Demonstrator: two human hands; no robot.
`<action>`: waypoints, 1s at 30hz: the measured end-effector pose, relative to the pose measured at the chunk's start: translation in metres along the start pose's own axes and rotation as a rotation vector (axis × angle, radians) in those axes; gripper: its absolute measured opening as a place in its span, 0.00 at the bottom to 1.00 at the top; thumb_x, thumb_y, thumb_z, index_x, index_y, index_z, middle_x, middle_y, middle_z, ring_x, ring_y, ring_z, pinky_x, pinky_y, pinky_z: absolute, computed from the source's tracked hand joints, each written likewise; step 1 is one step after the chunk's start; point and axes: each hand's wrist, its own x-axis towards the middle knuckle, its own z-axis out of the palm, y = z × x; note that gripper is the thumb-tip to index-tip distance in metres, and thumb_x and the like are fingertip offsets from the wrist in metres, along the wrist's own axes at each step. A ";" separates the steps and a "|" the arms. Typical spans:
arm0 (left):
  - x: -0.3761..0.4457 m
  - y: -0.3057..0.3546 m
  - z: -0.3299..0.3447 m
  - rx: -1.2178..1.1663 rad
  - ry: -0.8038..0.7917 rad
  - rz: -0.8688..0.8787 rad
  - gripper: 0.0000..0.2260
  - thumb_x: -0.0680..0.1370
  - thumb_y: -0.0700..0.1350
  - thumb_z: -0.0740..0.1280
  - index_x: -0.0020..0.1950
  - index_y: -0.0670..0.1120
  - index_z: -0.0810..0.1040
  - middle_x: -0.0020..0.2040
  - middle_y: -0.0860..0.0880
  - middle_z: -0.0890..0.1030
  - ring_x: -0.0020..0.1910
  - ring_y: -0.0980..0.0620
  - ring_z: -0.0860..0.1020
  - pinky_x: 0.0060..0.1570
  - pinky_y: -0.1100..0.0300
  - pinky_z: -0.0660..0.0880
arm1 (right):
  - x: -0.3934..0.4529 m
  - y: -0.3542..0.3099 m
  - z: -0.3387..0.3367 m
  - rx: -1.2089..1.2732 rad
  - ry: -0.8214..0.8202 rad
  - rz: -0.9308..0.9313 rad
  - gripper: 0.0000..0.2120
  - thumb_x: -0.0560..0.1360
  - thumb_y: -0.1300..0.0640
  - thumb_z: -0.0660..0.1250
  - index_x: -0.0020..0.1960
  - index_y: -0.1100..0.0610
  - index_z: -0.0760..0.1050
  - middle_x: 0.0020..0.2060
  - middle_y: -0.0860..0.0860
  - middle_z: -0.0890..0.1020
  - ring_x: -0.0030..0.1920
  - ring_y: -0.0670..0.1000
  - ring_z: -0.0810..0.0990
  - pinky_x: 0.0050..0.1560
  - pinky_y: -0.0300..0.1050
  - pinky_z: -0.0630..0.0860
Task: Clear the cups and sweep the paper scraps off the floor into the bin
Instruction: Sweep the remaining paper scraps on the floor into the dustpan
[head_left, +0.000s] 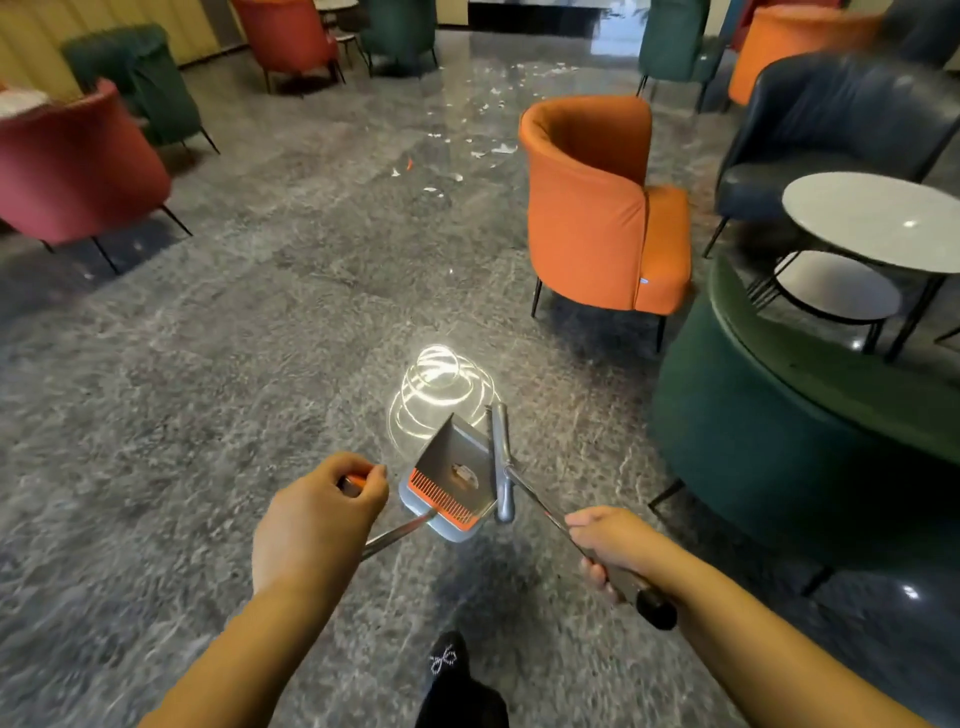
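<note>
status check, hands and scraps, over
Left hand grips dustpan handle, right hand grips broom handle. Scraps on floor ahead, unswept. Orange chair beside them.

Lounge w/ polished grey marble floor (260, 322), a ceiling light's glare (441, 384) reflected just beyond the grip. Ahead & right of the grip: an orange armchair (597, 208); further right, a dark green round seat (779, 426), a white round table (878, 218) and a navy chair (831, 119). Left: a red chair (78, 171), a green chair (140, 78). Far wall has yellow panels (104, 21). More chairs at back, blurred.
</note>
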 end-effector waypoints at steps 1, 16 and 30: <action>0.020 0.002 -0.001 0.003 0.006 -0.009 0.08 0.76 0.57 0.66 0.37 0.59 0.76 0.33 0.60 0.79 0.36 0.57 0.77 0.35 0.58 0.70 | 0.010 -0.018 0.002 0.038 0.003 0.007 0.16 0.82 0.64 0.49 0.65 0.59 0.70 0.30 0.55 0.68 0.16 0.46 0.64 0.20 0.30 0.60; 0.310 0.063 -0.002 -0.161 0.054 -0.051 0.07 0.76 0.55 0.68 0.38 0.59 0.77 0.34 0.58 0.80 0.36 0.57 0.77 0.35 0.58 0.71 | 0.180 -0.258 0.012 0.224 -0.034 -0.165 0.11 0.82 0.60 0.55 0.62 0.52 0.69 0.29 0.54 0.70 0.19 0.46 0.66 0.19 0.33 0.63; 0.573 0.187 0.055 -0.378 0.191 -0.136 0.05 0.74 0.52 0.71 0.37 0.57 0.80 0.31 0.54 0.81 0.35 0.51 0.81 0.41 0.51 0.78 | 0.374 -0.497 -0.060 0.050 -0.122 -0.229 0.14 0.81 0.66 0.55 0.65 0.60 0.67 0.32 0.56 0.70 0.16 0.44 0.67 0.17 0.32 0.61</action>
